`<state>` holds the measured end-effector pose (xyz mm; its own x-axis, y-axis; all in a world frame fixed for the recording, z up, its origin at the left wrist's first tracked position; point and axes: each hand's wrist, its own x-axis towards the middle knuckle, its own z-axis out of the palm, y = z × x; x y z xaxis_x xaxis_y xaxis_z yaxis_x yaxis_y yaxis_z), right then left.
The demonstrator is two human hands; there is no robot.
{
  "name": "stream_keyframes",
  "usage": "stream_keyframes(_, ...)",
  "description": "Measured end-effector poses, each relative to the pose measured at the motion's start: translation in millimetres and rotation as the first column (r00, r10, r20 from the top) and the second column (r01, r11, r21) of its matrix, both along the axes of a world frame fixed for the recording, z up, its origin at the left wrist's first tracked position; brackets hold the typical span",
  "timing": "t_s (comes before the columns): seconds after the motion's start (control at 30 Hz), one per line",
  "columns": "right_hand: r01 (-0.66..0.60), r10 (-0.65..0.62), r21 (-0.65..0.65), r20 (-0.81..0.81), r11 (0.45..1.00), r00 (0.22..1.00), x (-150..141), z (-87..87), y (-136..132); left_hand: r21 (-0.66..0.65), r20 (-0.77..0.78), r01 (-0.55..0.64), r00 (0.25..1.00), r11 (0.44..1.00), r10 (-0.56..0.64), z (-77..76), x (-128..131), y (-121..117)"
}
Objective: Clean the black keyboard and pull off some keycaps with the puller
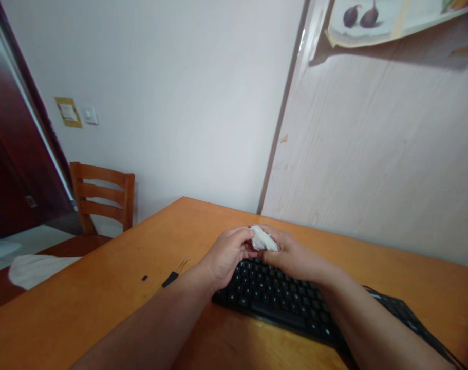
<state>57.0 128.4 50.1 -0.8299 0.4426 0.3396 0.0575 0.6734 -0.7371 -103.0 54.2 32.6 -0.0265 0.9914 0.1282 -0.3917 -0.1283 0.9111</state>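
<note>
A crumpled white tissue or cloth is held between my two hands, above the far edge of a black keyboard. My left hand pinches it from the left, with the thumb on top. From the right, my right hand closes round it, and part of its fingers is hidden behind the white piece. The keyboard lies on the wooden table, its right part covered by my right forearm. To the left of my left forearm lie a small tool with a black handle and two wire prongs and a loose black keycap.
The wooden table runs up to the wall. Black cable lies at the right beside the keyboard. A wooden chair stands past the left edge, with white cloth on a seat there.
</note>
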Motion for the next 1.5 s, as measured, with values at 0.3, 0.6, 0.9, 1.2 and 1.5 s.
stream_keyframes(0.3, 0.109, -0.108, -0.008, 0.074, 0.994, 0.991, 2.2, 0.2, 3.8, 0.095, -0.293, -0.251, 0.918, 0.963, 0.268, 1.6, -1.3, 2.4)
stream_keyframes(0.6, 0.105, -0.093, -0.085, 0.129, 0.991, 0.987, 7.6, -3.6, 3.9, 0.218, -0.467, -0.146, 0.853, 0.965, 0.235, 11.0, -1.4, -3.8)
stream_keyframes(0.9, 0.116, -0.104, -0.115, 0.099, 0.987, 0.990, 6.9, 5.4, -5.6, 0.023, -0.131, -0.108, 0.985, 0.994, 0.110, 9.4, -5.2, -1.7)
stream_keyframes(1.2, 0.097, -0.091, 0.135, -0.054, 0.986, 0.994, 3.1, 1.6, -7.2, -0.018, 0.013, -0.078, 0.997, 0.997, 0.078, 14.4, -11.5, -2.1)
stream_keyframes(1.5, 0.180, -0.195, 0.385, 0.002, 0.905, 0.981, 1.1, -2.5, -1.6, -0.102, 0.107, -0.130, 0.984, 0.986, 0.141, 10.6, -11.4, 2.2)
